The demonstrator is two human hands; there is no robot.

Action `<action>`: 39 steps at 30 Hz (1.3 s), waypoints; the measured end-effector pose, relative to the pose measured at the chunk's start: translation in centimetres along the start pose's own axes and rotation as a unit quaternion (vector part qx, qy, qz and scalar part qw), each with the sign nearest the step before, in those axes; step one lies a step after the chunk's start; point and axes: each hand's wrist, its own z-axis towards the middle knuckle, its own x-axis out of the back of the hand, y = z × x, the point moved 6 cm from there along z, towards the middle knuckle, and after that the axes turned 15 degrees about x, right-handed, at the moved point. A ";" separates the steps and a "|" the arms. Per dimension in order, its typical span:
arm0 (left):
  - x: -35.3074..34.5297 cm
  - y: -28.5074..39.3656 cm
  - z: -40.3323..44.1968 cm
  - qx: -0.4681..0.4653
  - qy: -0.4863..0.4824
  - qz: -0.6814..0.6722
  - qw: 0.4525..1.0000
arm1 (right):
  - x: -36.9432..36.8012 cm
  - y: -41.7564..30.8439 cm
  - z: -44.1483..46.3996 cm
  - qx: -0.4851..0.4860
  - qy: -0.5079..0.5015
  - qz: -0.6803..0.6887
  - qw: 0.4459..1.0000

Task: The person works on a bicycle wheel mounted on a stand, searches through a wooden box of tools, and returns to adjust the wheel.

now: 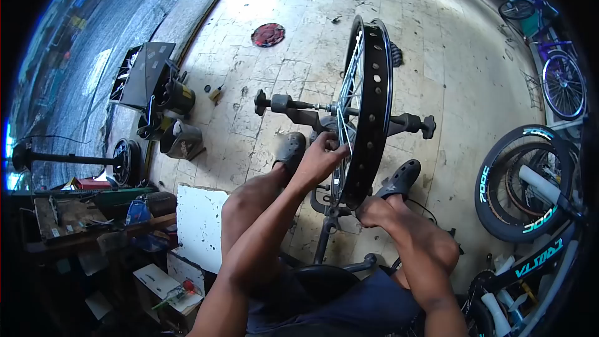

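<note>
A bicycle wheel stands upright before me, with a wide black rim (372,97) and thin silver spokes (353,90). Its axle sits in a dark metal wheel stand (293,105) with a knob at each end. My left hand (322,161) is at the spokes on the wheel's left side, its fingers curled and pinching at a spoke. Low on the right side, my right hand (374,211) is against the bottom of the rim. Its fingers are bent in behind the rim and hidden.
Dark clogs (290,151) flank the stand. To the left are a black toolbox (150,75), buckets (181,139), a white board (201,228) and a cluttered bench (68,218). Tires (490,193) and a bicycle frame (530,268) lie right. A red round mat (268,35) is ahead.
</note>
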 end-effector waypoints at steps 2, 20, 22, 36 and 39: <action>-0.7 -0.8 1.0 0.017 -0.058 -0.069 0.996 | 0.4 -0.7 -0.6 0.007 -0.010 -0.029 0.999; -1.4 -1.2 1.7 -0.027 -0.077 -0.040 0.996 | -2.3 -3.6 1.5 0.154 -0.242 -0.343 0.895; -1.1 -1.6 1.8 -0.056 -0.043 -0.016 0.997 | -2.4 -3.3 1.6 0.155 -0.249 -0.363 0.884; 0.7 2.1 -0.4 -0.072 0.018 0.079 0.994 | -1.0 -0.5 1.9 0.198 -0.136 -0.297 0.924; 0.8 2.5 -0.5 -0.084 0.019 -0.012 0.996 | -0.3 0.3 1.9 0.202 -0.093 -0.255 0.941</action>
